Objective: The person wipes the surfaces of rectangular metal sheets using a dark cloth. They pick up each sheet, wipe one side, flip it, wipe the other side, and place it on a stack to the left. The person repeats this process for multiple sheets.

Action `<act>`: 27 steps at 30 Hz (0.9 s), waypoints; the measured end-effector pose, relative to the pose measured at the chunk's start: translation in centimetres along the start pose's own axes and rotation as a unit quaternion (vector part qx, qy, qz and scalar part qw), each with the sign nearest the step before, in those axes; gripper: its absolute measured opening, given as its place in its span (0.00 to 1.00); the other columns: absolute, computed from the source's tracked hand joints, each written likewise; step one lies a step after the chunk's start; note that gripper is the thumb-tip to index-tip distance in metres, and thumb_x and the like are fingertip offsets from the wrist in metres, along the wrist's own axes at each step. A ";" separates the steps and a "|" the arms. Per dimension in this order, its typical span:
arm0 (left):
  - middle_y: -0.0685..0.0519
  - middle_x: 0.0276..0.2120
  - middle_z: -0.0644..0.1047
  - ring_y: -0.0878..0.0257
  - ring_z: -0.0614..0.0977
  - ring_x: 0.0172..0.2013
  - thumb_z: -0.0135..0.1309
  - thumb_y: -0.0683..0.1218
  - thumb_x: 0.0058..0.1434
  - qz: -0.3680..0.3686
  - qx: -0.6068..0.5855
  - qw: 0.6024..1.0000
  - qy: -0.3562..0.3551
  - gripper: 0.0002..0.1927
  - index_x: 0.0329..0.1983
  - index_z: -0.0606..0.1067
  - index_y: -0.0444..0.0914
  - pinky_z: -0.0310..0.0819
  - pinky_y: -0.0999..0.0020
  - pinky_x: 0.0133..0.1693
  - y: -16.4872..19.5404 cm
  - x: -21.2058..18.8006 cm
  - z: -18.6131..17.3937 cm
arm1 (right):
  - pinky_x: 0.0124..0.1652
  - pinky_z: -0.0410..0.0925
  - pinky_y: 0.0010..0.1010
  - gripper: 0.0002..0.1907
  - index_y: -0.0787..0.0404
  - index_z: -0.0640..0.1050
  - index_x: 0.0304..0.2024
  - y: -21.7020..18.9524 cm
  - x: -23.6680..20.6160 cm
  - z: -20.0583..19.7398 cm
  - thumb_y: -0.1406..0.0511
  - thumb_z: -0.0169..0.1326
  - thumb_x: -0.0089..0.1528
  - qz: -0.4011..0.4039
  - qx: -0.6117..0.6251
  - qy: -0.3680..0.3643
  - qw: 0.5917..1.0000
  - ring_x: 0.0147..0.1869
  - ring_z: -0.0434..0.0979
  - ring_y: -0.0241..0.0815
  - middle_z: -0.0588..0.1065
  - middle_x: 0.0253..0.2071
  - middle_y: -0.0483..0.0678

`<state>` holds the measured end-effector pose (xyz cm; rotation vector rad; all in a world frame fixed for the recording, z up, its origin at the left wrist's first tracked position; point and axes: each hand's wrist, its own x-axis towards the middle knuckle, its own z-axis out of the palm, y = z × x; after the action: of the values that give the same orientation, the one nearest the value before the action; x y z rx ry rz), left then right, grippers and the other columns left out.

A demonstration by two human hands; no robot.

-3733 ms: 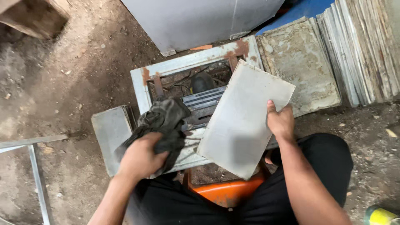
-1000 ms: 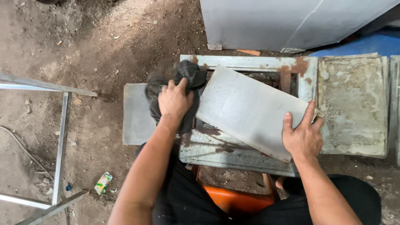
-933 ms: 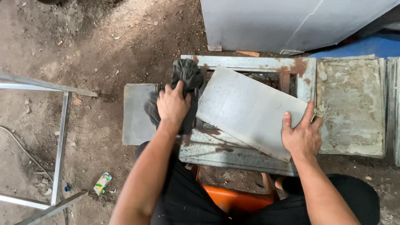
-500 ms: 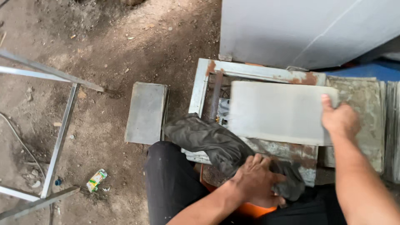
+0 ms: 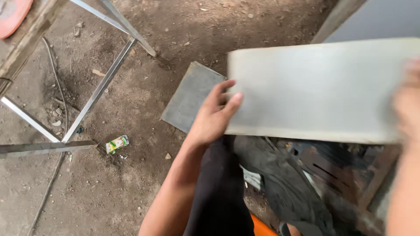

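Tile (image 5: 319, 89), a pale grey flat slab, held up between both hands across the right half of the frame.

Nearest, at the bottom edge, lie a dark cloth (image 5: 284, 175) and a sliver of orange seat (image 5: 262, 227). Above them the left hand (image 5: 212, 118) has its grip pinching the tile's left short edge, fingers on the face. The right hand (image 5: 407, 105), at the far right, is too blurred to tell how its grip is set, though it meets the opposite edge. Such a slab looks stiff, fairly heavy and brittle, so opposite edges seem the safest hold. Behind it a darker grey tile (image 5: 190, 98) rests on the dirt floor (image 5: 131, 183), with a metal frame (image 5: 87, 96) at upper left.
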<state>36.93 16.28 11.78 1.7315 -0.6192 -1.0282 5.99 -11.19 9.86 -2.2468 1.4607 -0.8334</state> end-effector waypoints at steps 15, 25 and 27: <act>0.40 0.63 0.71 0.50 0.76 0.58 0.49 0.41 0.68 -0.156 -0.282 0.835 0.446 0.31 0.72 0.54 0.34 0.73 0.57 0.59 -27.1 8.3 -10.8 | 0.53 0.73 0.31 0.25 0.61 0.74 0.63 -14.0 -3.4 21.7 0.60 0.56 0.65 0.054 0.161 -0.397 0.902 0.55 0.80 0.40 0.79 0.54 0.51; 0.35 0.57 0.73 0.48 0.80 0.53 0.49 0.41 0.66 -0.276 -0.192 0.809 0.482 0.23 0.62 0.61 0.27 0.78 0.54 0.53 -29.9 12.0 -8.5 | 0.54 0.74 0.33 0.13 0.76 0.74 0.55 6.0 -13.1 3.1 0.67 0.49 0.76 0.133 0.159 -0.156 0.966 0.53 0.81 0.48 0.78 0.50 0.60; 0.34 0.58 0.73 0.48 0.80 0.55 0.52 0.41 0.63 -0.240 -0.174 0.817 0.495 0.27 0.62 0.62 0.26 0.77 0.56 0.55 -30.0 12.3 -8.3 | 0.52 0.73 0.33 0.13 0.76 0.73 0.55 10.8 -16.0 1.1 0.67 0.47 0.79 0.200 0.137 -0.122 0.962 0.52 0.80 0.49 0.77 0.50 0.61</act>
<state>48.71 22.10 -18.96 1.8164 0.6658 -0.3686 -5.84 -1.25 -1.68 -1.7028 1.5021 -0.5655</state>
